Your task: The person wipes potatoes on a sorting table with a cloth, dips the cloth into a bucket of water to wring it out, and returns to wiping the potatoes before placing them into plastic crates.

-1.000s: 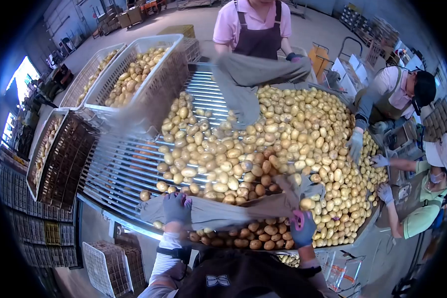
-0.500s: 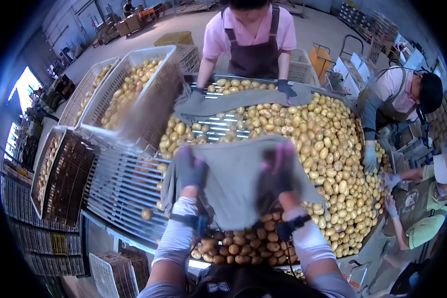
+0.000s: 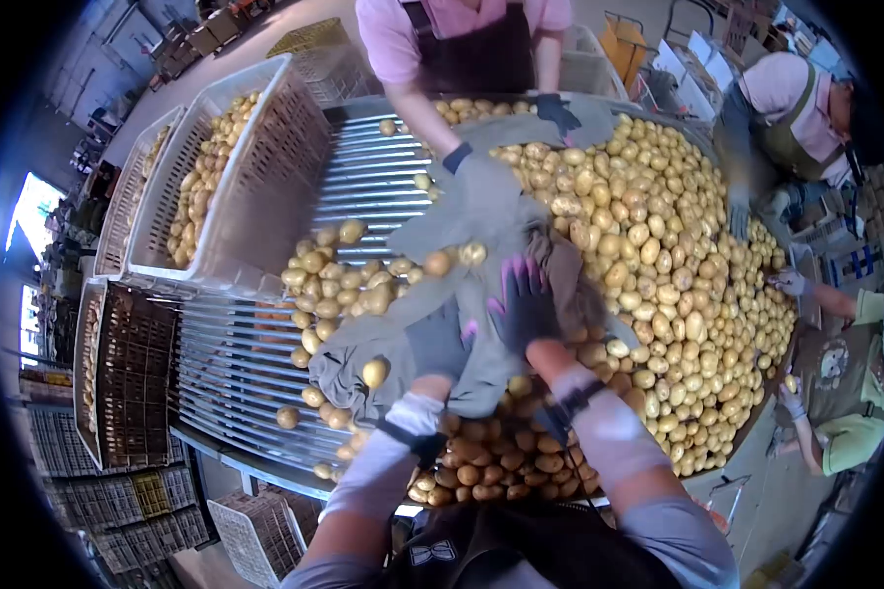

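A grey cloth (image 3: 383, 344) lies bunched over the potatoes and the roller table in front of me, with several potatoes on and beside it. My left hand (image 3: 437, 344), in a dark glove with pink fingertips, rests flat on this cloth, its fingers partly blurred. To its right, my right hand (image 3: 523, 306), gloved alike, presses down on the cloth with fingers spread. Beyond my hands, a second grey cloth (image 3: 486, 196) meets mine under the arm of the person opposite. That person's gloved hand (image 3: 558, 116) lies on its far part.
A large potato heap (image 3: 668, 285) covers the table's right side. Bare metal rollers (image 3: 236, 368) show at left, beside a plastic crate of potatoes (image 3: 265, 177) and a brown crate (image 3: 133, 373). Two people work at the right edge. Darker potatoes (image 3: 496, 456) lie right before me.
My hands have come down from holding the cloth stretched and now lie on it, closer together. The person opposite has reached inward with one arm. My view has tilted down.
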